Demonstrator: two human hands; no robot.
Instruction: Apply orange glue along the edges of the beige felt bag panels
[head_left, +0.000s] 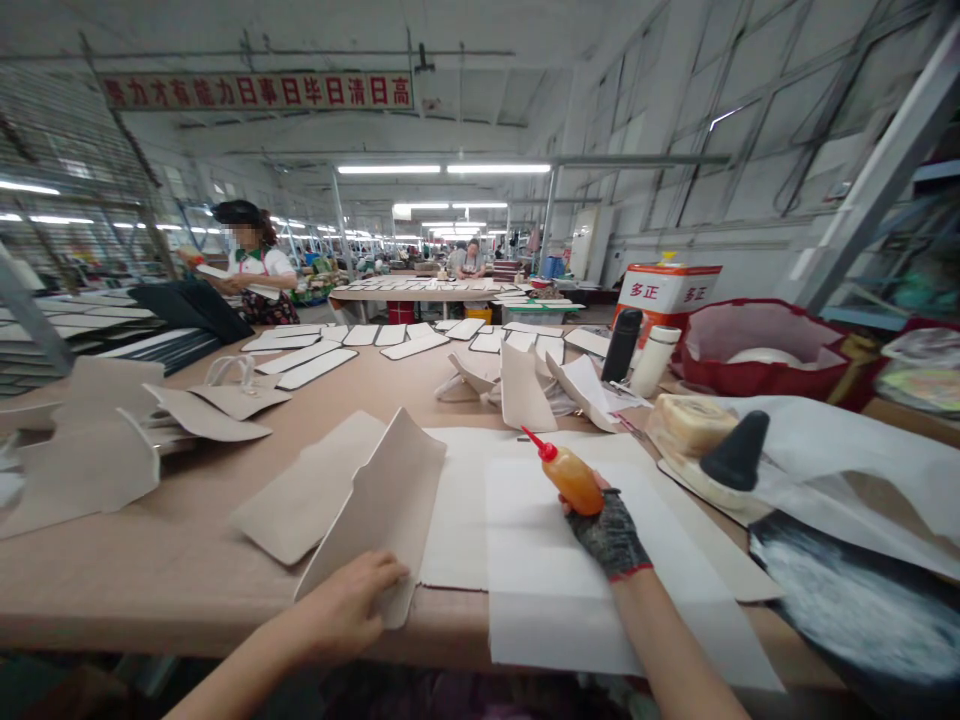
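Closest in are the person's bare forearms (pixel 667 640), leading up to two hands over the near edge of a brown-covered worktop (pixel 217 590). The right hand (pixel 607 530), in a grey fingerless glove with red trim, is closed around a squeeze bottle (pixel 574 482) of amber liquid, its red nozzle pointing up and to the left, above a white sheet (pixel 555 610) that hangs over the edge. The left hand (pixel 360 600) rests with its fingers on the lower end of a bent beige panel (pixel 375 510), which is tilted up; whether the thumb pinches it from beneath, I cannot tell. Just left of that panel lies a flat beige piece (pixel 300 495), and further left sit more bent pieces (pixel 97 450). To the right are a yellowish block (pixel 694 422) and a dark cone (pixel 739 450), near each other. Behind them stand a black flask (pixel 622 345) and a white bottle (pixel 655 362), side by side, with a red bag (pixel 832 350) to their right. Dark-edged panels (pixel 315 368) are spread across the far part, and a co-worker (pixel 259 262) in a dark cap stands beyond on the left.
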